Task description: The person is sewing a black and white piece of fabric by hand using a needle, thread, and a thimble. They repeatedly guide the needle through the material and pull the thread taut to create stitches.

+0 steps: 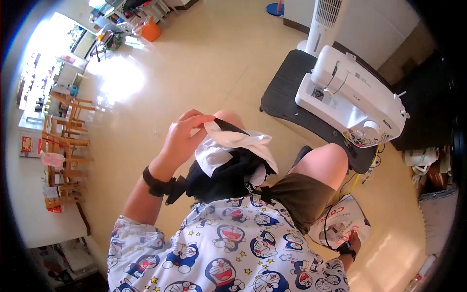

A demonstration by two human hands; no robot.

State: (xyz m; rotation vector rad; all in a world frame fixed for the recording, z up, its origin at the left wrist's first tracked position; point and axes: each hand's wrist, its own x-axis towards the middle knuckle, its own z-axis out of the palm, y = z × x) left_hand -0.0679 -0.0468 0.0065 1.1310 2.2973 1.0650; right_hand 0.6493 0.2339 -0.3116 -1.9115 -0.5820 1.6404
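My left hand (181,138) pinches the white edge of a black-and-white cloth garment (214,181) between thumb and fingers, lifting that edge above my lap. The rest of the garment lies bunched over my thigh, with white folds on top and black fabric beneath. Down at my right side, my right hand (355,242) is at a white bag with red print (318,232) on the floor. Its fingers are small and partly hidden there, so their grip cannot be made out.
A white sewing machine (350,100) stands on a low black table (287,80) ahead to the right, cables hanging below. Behind it rises a white tower fan (327,24). Wooden stools (68,141) line the left wall. An orange bin (150,30) is far off.
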